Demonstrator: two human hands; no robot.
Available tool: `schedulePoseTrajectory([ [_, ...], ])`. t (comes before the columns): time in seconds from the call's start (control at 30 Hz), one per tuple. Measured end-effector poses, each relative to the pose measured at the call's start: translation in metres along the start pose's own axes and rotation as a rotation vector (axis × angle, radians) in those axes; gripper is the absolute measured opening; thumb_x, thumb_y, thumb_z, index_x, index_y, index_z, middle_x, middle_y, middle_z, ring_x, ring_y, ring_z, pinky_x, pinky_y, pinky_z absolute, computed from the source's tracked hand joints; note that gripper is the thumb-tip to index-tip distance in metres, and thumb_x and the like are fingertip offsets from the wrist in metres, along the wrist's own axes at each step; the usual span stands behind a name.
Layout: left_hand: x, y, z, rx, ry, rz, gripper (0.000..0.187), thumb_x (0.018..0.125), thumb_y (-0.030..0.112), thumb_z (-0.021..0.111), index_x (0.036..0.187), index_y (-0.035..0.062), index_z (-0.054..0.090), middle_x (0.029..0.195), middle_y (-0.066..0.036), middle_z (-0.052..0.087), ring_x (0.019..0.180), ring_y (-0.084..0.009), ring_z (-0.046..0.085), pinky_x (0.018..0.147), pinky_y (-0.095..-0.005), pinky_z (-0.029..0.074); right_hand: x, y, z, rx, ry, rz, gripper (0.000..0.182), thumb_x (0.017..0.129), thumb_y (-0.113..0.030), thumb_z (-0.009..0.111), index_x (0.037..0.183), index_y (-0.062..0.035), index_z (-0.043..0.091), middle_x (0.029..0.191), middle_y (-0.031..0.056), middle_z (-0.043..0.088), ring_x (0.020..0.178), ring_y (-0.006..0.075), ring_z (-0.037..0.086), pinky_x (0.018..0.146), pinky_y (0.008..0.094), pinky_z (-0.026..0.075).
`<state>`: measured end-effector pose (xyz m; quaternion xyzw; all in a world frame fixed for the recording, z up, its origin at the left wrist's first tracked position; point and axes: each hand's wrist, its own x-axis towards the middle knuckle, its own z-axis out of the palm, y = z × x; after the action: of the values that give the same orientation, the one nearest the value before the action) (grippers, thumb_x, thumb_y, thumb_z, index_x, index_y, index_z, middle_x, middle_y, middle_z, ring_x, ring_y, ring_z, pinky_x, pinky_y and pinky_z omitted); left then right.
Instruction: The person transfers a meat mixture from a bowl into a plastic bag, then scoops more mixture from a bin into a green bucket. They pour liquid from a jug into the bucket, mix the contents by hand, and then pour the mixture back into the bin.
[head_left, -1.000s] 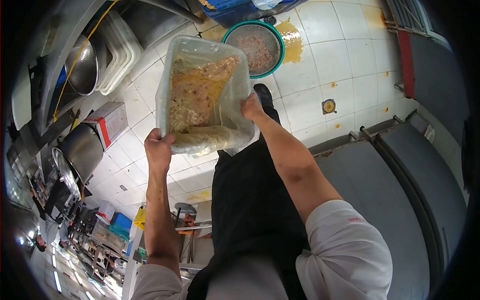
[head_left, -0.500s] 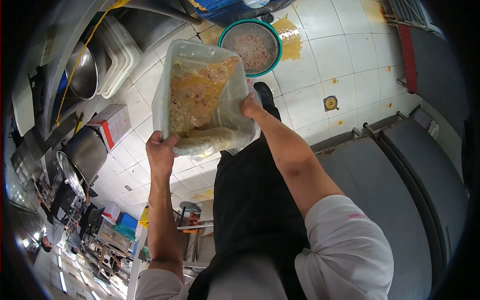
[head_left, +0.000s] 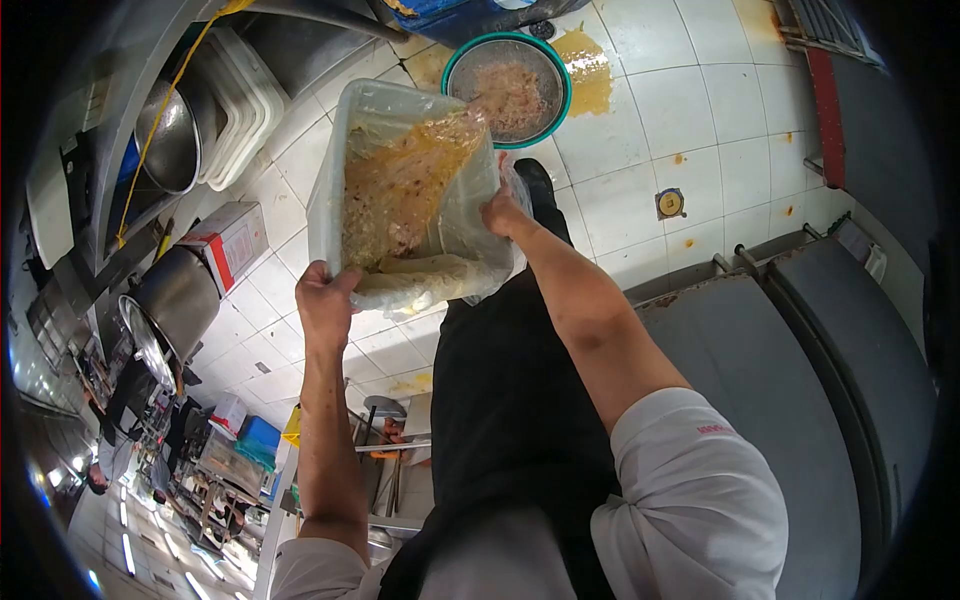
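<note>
My left hand (head_left: pixel 328 300) grips the near left corner of a translucent plastic tub (head_left: pixel 470 235), thumb over the rim. On the tub's right side, my right hand (head_left: pixel 506 212) is closed on its edge, with clear plastic film bunched beside it. The tub tilts toward its far right corner. Inside lies a wet yellow-orange mass with pinkish bits (head_left: pixel 410 185), reaching that corner. Just beyond the corner, a round strainer with a green rim (head_left: pixel 566 90) holds pinkish, shredded-looking pieces (head_left: pixel 512 100).
A yellow puddle (head_left: pixel 585 72) lies on the tiled floor beside the strainer. A blue container (head_left: pixel 450 22) stands at the top. White trays (head_left: pixel 250 110), a metal pot (head_left: pixel 178 290) and a box (head_left: pixel 232 240) are at left. Grey metal panels (head_left: pixel 750 390) stand at right. People are far off, lower left.
The yellow-orange mass has slid further toward the tub's far right corner, and more pinkish material shows in the strainer. The view has shifted slightly. Both hands keep their hold.
</note>
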<state>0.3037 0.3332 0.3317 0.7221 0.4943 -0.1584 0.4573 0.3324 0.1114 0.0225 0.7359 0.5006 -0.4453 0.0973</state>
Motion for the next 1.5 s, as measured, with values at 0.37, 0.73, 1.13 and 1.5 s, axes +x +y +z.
schedulePoseTrajectory([
  [0.37,-0.002,0.002,0.003,0.064,0.027,0.008,0.017,0.075,0.011,0.069,0.072,-0.0006,0.056,0.060,-0.003,0.053,0.049,-0.0093,0.048,0.040,-0.0247,0.042,0.018,0.001,0.023,-0.002,0.056,-0.009,0.027,0.090,-0.024,0.053,0.109,-0.0163,0.071,0.115,0.0030,0.068,0.111,0.0283,0.060,0.094,0.0685,0.026],
  [0.73,0.000,-0.003,0.002,-0.008,0.005,-0.028,0.016,0.076,0.009,0.068,0.073,-0.0010,0.056,0.063,-0.004,0.055,0.050,-0.0100,0.051,0.042,-0.0251,0.043,0.041,-0.001,0.043,0.047,0.042,-0.022,0.026,0.089,-0.018,0.051,0.103,-0.0134,0.074,0.112,0.0068,0.069,0.107,0.0282,0.062,0.095,0.0693,0.024],
  [1.13,0.001,-0.001,0.003,0.061,0.013,0.001,0.019,0.075,0.011,0.068,0.073,-0.0035,0.057,0.062,-0.006,0.056,0.050,-0.0118,0.052,0.043,-0.0269,0.043,0.017,0.010,0.016,0.056,0.003,-0.107,0.030,0.091,-0.022,0.049,0.111,-0.0116,0.070,0.113,0.0114,0.068,0.110,0.0290,0.062,0.100,0.0666,0.021],
  [1.5,0.000,0.006,0.005,0.100,0.024,-0.004,0.022,0.075,0.015,0.069,0.076,-0.0041,0.058,0.063,-0.007,0.056,0.051,-0.0121,0.052,0.044,-0.0270,0.044,0.028,0.009,0.027,0.018,-0.141,-0.015,0.050,0.096,-0.021,0.043,0.141,-0.0028,0.035,0.138,0.0195,0.047,0.129,0.0320,0.045,0.111,0.0534,0.023],
])
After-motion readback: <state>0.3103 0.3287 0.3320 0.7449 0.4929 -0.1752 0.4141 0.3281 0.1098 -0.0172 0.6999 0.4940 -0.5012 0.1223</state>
